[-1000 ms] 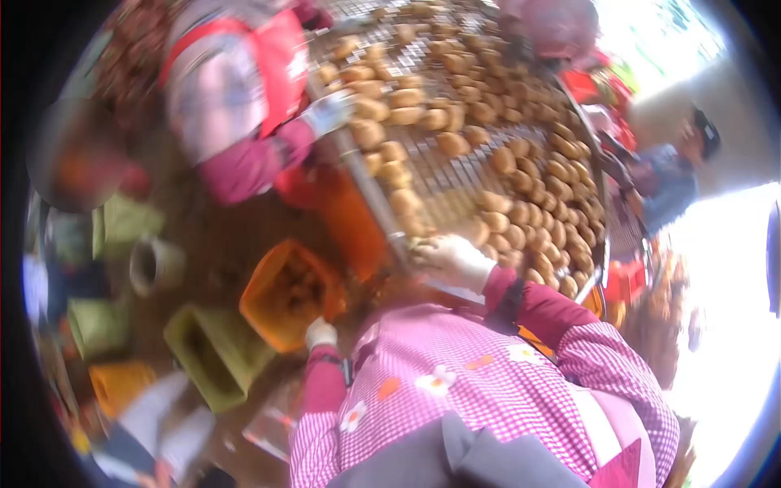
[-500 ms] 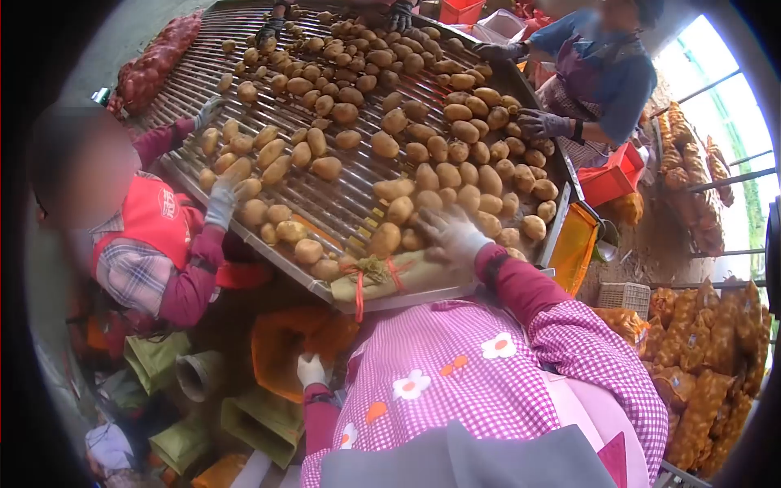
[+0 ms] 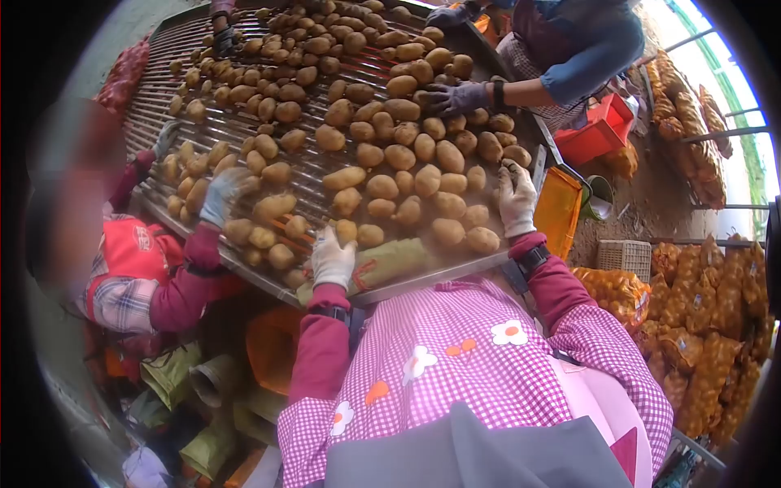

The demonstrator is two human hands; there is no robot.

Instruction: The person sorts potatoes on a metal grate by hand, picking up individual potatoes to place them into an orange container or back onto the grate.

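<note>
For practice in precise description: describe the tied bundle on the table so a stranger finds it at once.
Find the slatted table of potatoes. On its near edge, right of the left hand, lies the bundle. Among round brown potatoes, it alone is long, greenish and tied with red string.

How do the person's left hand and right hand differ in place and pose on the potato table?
The left hand lies at the near edge, beside the green roll, while the right hand reaches farther out, at the right rim of the table. The left hand's fingertips meet a potato; the right hand's fingers are stretched out. Both wear white gloves.
</note>
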